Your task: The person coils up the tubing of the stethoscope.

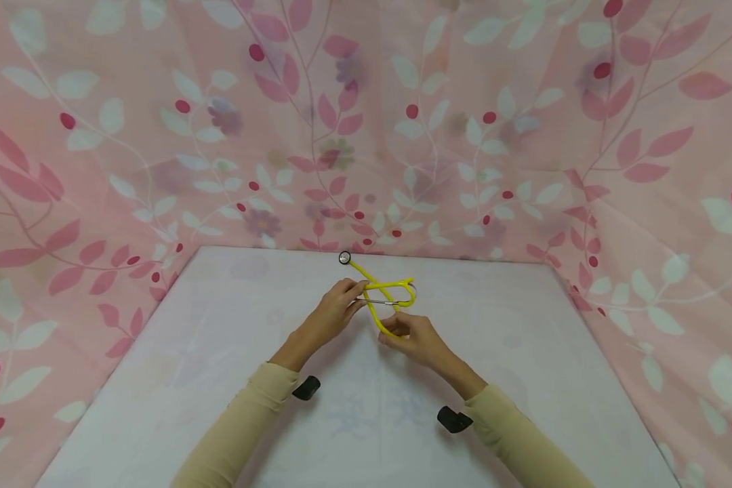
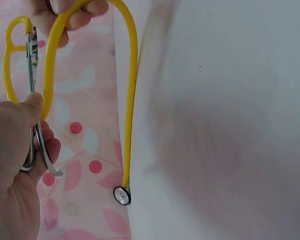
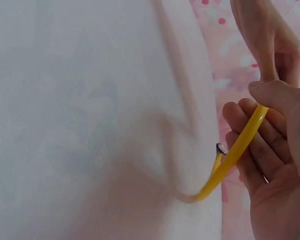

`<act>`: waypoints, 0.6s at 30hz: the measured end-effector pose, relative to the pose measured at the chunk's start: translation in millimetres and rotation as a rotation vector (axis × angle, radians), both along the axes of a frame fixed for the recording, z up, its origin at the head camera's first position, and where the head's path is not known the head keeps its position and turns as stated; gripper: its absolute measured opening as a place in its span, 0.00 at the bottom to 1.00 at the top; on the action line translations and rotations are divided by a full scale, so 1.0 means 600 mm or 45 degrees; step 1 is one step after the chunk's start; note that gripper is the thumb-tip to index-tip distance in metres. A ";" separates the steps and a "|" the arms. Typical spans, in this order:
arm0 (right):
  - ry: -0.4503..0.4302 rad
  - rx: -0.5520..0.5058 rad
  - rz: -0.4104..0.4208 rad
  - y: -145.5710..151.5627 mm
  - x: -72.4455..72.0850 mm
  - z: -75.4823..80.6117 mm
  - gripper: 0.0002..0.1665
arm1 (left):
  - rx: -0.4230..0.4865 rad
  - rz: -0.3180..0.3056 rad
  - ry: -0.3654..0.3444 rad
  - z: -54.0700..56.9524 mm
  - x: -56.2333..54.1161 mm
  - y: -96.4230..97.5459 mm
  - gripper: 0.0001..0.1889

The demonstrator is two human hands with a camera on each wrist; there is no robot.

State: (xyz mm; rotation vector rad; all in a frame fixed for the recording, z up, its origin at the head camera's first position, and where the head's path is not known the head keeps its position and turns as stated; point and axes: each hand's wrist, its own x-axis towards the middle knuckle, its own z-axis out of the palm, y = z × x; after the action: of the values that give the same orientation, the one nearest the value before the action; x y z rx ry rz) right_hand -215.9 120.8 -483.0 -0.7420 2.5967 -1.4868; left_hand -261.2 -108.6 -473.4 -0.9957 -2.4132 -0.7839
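A stethoscope with yellow tubing [image 2: 132,75] is held up over the table by both hands. My left hand [image 1: 329,317] grips its metal ear tubes [image 2: 30,75] together with a length of tubing, thumb on top. In the left wrist view, one curved ear tube end sticks out below the fingers. Nearer the front, my right hand [image 1: 416,335] pinches the tubing between thumb and fingers, and a bend hangs below it in the right wrist view. The round chest piece [image 1: 344,257], dark-rimmed with a silver face, lies at the table's far edge.
The white-covered table [image 1: 219,379] has a far edge that meets a pink leaf-patterned curtain [image 1: 366,135]. The same cloth hangs along the left and right sides. Black wrist devices [image 1: 454,419] show beside both sleeves.
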 end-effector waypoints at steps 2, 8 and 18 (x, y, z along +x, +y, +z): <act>0.028 0.038 0.026 0.002 0.006 0.004 0.18 | 0.003 0.021 0.028 -0.002 -0.002 -0.002 0.23; 0.101 0.095 0.131 0.006 0.026 0.013 0.13 | 0.019 0.082 0.091 -0.003 -0.009 -0.011 0.24; 0.143 0.126 0.122 0.004 0.047 0.022 0.11 | -0.062 0.087 0.024 -0.007 -0.003 -0.011 0.24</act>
State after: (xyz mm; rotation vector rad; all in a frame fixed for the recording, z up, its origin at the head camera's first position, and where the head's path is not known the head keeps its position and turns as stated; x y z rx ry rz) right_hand -187.4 123.2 -470.0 -0.9490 2.6498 -1.3166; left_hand -262.7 -115.1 -477.7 -0.9288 -2.4475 -0.6922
